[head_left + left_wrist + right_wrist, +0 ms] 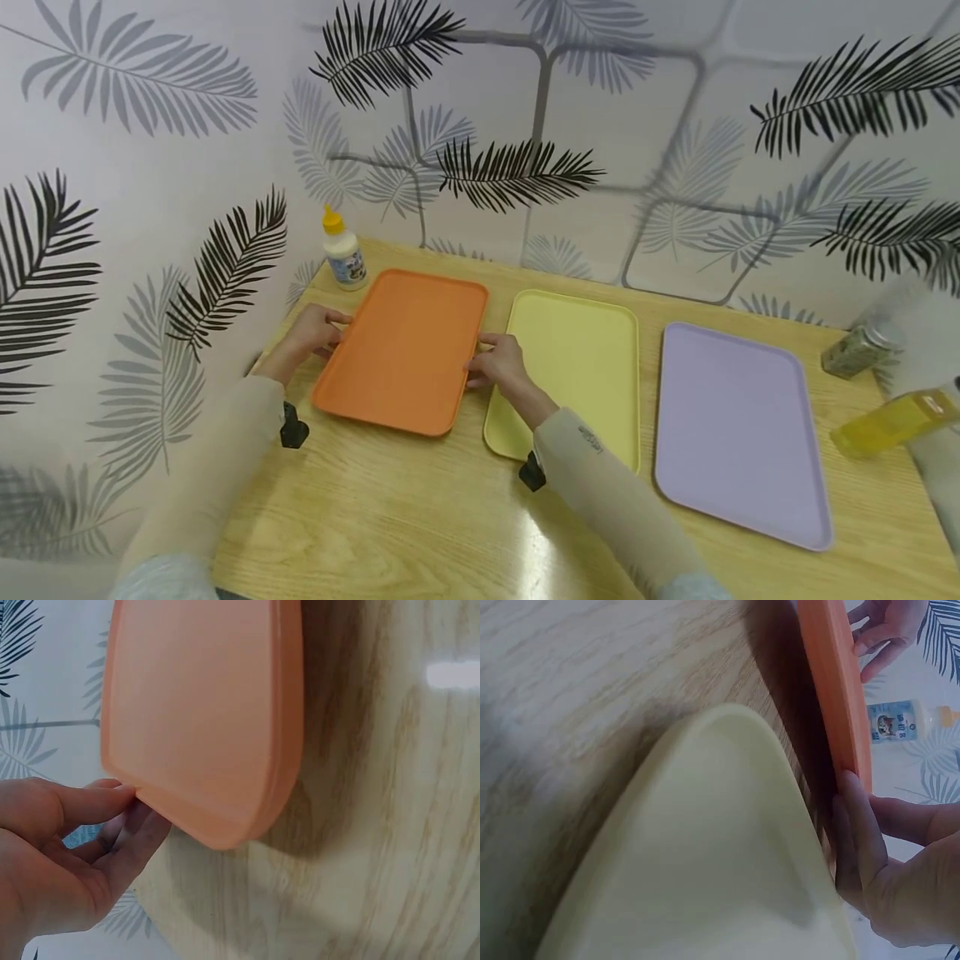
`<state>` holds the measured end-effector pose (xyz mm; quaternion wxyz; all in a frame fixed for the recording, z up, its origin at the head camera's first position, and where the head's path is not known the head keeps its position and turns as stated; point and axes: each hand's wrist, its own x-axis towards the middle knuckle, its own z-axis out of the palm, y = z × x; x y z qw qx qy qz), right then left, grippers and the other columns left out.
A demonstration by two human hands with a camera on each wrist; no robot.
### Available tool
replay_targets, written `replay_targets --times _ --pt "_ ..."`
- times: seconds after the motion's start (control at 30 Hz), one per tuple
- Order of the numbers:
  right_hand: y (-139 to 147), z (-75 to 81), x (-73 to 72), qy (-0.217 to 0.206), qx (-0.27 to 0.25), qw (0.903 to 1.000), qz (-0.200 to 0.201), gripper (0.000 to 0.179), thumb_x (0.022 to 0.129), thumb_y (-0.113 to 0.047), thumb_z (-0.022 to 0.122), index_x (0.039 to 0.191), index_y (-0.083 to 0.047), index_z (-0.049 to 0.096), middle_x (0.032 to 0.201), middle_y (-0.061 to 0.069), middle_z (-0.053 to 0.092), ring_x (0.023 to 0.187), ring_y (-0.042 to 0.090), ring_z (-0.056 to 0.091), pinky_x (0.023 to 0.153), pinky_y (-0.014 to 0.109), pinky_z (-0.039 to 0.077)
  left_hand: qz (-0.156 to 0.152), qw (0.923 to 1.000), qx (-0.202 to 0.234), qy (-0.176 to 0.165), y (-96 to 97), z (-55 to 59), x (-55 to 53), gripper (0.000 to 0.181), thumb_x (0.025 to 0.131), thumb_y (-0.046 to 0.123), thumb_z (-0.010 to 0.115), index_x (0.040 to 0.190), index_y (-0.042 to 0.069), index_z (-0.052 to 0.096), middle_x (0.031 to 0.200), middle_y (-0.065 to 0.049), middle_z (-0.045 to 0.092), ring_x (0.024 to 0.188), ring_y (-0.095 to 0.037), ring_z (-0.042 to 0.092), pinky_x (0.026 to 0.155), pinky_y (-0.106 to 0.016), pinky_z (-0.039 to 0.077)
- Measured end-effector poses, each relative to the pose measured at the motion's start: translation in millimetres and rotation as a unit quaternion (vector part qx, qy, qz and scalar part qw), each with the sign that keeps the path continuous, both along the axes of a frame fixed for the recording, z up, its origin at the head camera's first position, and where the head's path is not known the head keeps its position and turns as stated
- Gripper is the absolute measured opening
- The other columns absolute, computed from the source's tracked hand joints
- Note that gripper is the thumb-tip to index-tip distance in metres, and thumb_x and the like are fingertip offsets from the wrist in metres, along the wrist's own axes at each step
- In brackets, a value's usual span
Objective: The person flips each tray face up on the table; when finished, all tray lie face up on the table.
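Observation:
Both hands hold an orange tray (408,350) by its two long sides, at the left of the table. My left hand (312,331) pinches the left rim, thumb on top and fingers beneath, as the left wrist view shows. On the opposite rim, my right hand (501,362) grips with thumb and fingers. A shadow under the tray in the right wrist view shows its edge raised off the wood. Just right of it lies a yellow tray (577,358), partly covered by the right hand and forearm. A purple tray (738,429) lies further right.
A white glue bottle (345,254) with a yellow cap stands behind the orange tray's far left corner. At the right edge are a jar (862,346) and a bottle of yellow liquid (892,422). A leaf-patterned wall covering (480,100) borders the wooden table (375,508).

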<state>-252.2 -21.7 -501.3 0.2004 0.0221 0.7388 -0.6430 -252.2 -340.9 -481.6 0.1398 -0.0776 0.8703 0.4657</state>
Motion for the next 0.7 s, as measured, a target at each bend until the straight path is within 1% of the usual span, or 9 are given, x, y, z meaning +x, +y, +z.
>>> replay_targets --times 0.1,0.2,0.27,0.33,0.47,0.53,0.6,0.63,0.7 --pt "-2 -3.3 0.5 0.016 0.011 0.9998 0.003 0.063 0.079 0.020 0.062 0.139 0.008 0.044 0.092 0.031 0.067 0.071 0.038 0.070 0.059 0.039 0.058 0.009 0.9999 -0.013 0.006 1.5 -5.5 1.9 0.044 0.084 -0.013 0.052 0.128 -0.015 0.052 0.077 -0.020 0.069 0.056 -0.015 0.064 0.053 -0.035 0.057" --pt "-3 -4.7 3.0 0.028 0.022 0.9993 0.009 0.064 0.077 0.022 0.061 0.137 0.011 0.045 0.091 0.032 0.067 0.072 0.040 0.070 0.059 0.041 0.058 0.022 0.9996 -0.015 0.008 3.6 -10.4 5.1 0.043 0.083 -0.014 0.054 0.127 -0.014 0.055 0.092 -0.029 0.068 0.055 -0.016 0.064 0.051 -0.033 0.056" --pt "-3 -4.3 5.0 0.036 0.028 0.9989 0.013 0.063 0.075 0.023 0.060 0.136 0.012 0.045 0.090 0.033 0.067 0.073 0.041 0.069 0.059 0.041 0.058 0.027 0.9995 -0.014 0.010 5.1 -12.1 6.6 0.043 0.083 -0.014 0.054 0.126 -0.014 0.055 0.100 -0.033 0.066 0.055 -0.016 0.064 0.051 -0.033 0.055" --pt "-2 -2.9 6.5 0.047 0.039 0.9980 0.016 0.062 0.075 0.022 0.060 0.135 0.012 0.047 0.088 0.033 0.067 0.072 0.042 0.069 0.057 0.041 0.058 0.030 0.9994 -0.015 0.010 7.1 -12.2 6.3 0.043 0.082 -0.014 0.054 0.125 -0.013 0.056 0.105 -0.034 0.064 0.056 -0.016 0.064 0.051 -0.032 0.055" --pt "-1 2.2 5.9 0.070 0.064 0.9952 0.025 0.061 0.073 0.021 0.059 0.133 0.013 0.049 0.086 0.033 0.067 0.071 0.044 0.068 0.055 0.040 0.058 0.023 0.9994 -0.024 0.006 8.7 -7.8 3.0 0.043 0.082 -0.014 0.054 0.125 -0.013 0.057 0.107 -0.034 0.063 0.058 -0.015 0.064 0.052 -0.029 0.054" --pt "-1 4.0 4.6 0.077 0.077 0.9935 0.033 0.061 0.074 0.021 0.059 0.133 0.013 0.048 0.090 0.034 0.066 0.072 0.044 0.068 0.056 0.040 0.058 0.021 0.9996 -0.019 -0.003 9.2 -4.9 2.8 0.044 0.082 -0.014 0.054 0.126 -0.014 0.055 0.110 -0.033 0.062 0.062 -0.016 0.064 0.054 -0.031 0.055" --pt "0 4.7 3.3 0.085 0.090 0.9915 0.040 0.061 0.074 0.020 0.060 0.133 0.013 0.048 0.096 0.035 0.065 0.071 0.043 0.068 0.056 0.039 0.058 0.017 0.9995 -0.026 -0.003 9.5 -4.0 3.7 0.043 0.084 -0.012 0.054 0.127 -0.013 0.055 0.109 -0.033 0.063 0.064 -0.017 0.065 0.056 -0.032 0.056" --pt "1 4.8 2.9 0.089 0.101 0.9900 0.044 0.060 0.074 0.018 0.061 0.133 0.013 0.048 0.098 0.034 0.065 0.070 0.042 0.069 0.057 0.039 0.058 0.012 0.9993 -0.036 0.004 10.3 -4.1 5.0 0.043 0.085 -0.012 0.054 0.127 -0.012 0.055 0.107 -0.032 0.064 0.065 -0.018 0.065 0.057 -0.033 0.056" --pt "5 5.9 4.5 0.079 0.108 0.9896 0.052 0.060 0.077 0.014 0.060 0.136 0.013 0.045 0.101 0.034 0.065 0.071 0.040 0.069 0.060 0.039 0.058 -0.009 0.9958 -0.084 0.035 14.5 -5.7 9.2 0.041 0.087 -0.008 0.052 0.128 -0.012 0.055 0.100 -0.030 0.067 0.066 -0.020 0.064 0.057 -0.033 0.055"
